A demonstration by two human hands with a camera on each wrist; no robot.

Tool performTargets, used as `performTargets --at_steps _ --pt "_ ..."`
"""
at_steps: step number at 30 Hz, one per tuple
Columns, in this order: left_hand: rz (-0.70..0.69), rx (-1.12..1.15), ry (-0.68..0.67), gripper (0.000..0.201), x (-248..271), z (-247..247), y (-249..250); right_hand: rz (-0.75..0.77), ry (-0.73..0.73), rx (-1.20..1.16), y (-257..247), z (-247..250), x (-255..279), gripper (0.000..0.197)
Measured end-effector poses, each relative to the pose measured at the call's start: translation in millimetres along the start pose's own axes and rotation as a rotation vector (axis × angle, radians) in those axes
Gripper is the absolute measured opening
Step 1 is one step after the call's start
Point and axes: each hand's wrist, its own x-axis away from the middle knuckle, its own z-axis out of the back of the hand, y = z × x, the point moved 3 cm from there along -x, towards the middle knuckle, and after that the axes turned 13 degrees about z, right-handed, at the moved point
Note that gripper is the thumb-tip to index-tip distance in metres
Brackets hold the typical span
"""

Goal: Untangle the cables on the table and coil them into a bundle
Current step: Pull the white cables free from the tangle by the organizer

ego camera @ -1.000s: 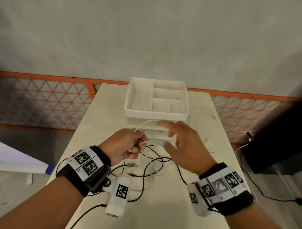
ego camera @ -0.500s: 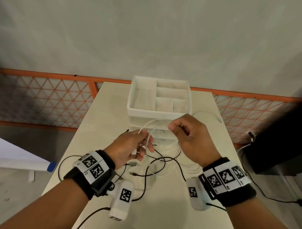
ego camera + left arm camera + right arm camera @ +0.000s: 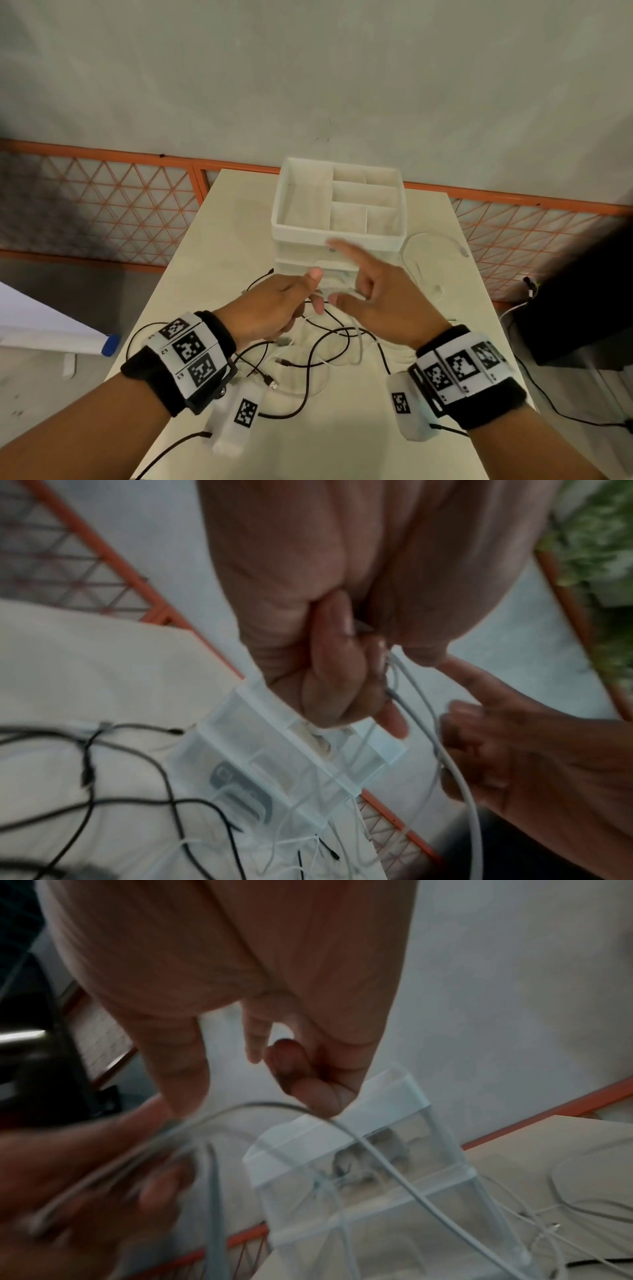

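Note:
My left hand [image 3: 313,291] grips a bunch of white cable [image 3: 359,344] loops in its curled fingers, just in front of the organizer. In the left wrist view the left hand [image 3: 383,674] pinches the white cable [image 3: 459,777] between thumb and fingers. My right hand [image 3: 356,284] is close beside it, with the index finger straight out toward the box. Its other fingers curl against the same white cable [image 3: 377,1153], as the right wrist view shows at the right hand [image 3: 294,1074]. Thin black cables [image 3: 318,346] lie tangled on the table [image 3: 222,240] beneath both hands.
A white compartment organizer [image 3: 339,236] on clear drawers stands at the table's far middle. Another white cable [image 3: 431,236] loops to its right. An orange mesh railing [image 3: 102,154] runs behind the table. A black box [image 3: 582,308] sits off the right edge.
My right hand has swung back toward the left hand and its index finger has straightened. The left hand keeps its hold on the white loops and has hardly moved.

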Motion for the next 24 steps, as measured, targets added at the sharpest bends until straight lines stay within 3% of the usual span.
performTargets --at_steps 1,4,5,6,8,10,12,15,17,18,20,24 --pt "-0.056 -0.069 0.053 0.056 1.3 1.5 4.3 0.0 -0.046 0.044 -0.6 -7.6 -1.7 0.018" --pt "-0.154 -0.131 0.208 0.046 3.4 14.4 5.5 -0.093 -0.167 0.07 17.3 -15.7 4.6 0.017" --pt "-0.153 -0.1 0.216 0.045 4.0 19.8 2.2 -0.139 -0.176 0.03 23.6 -15.4 8.0 0.007" --pt "-0.147 -0.063 0.197 0.044 5.2 23.0 -0.6 -0.171 -0.182 -0.037 27.8 -14.0 11.7 0.014" --pt "-0.139 -0.014 0.121 0.042 6.5 21.1 -4.4 -0.21 -0.157 -0.19 33.3 -14.0 16.4 0.048" --pt "-0.17 0.019 0.088 0.041 7.5 13.3 -2.8 -0.168 -0.175 -0.268 23.3 -21.3 15.3 0.056" --pt "-0.22 0.083 0.101 0.038 4.9 4.5 0.2 -0.179 -0.218 -0.324 19.0 -30.5 17.2 0.038" --pt "-0.25 0.107 0.282 0.03 3.1 8.5 -1.5 -0.275 -0.313 -0.477 18.5 -48.2 29.6 0.026" --pt "-0.24 0.09 0.383 0.024 2.7 15.3 -3.9 -0.302 -0.386 -0.429 20.0 -56.2 38.1 0.008" --pt "-0.233 0.09 0.42 0.022 1.3 18.8 -6.0 -0.328 -0.413 -0.321 27.7 -56.7 40.3 0.009" --pt "-0.215 0.104 0.452 0.024 -2.1 23.8 -13.4 -0.405 -0.363 -0.045 56.9 -44.1 39.9 0.021" --pt "-0.062 -0.011 0.318 0.026 -7.8 17.8 -34.5 -0.551 0.021 0.283 107.0 21.2 36.1 0.017"
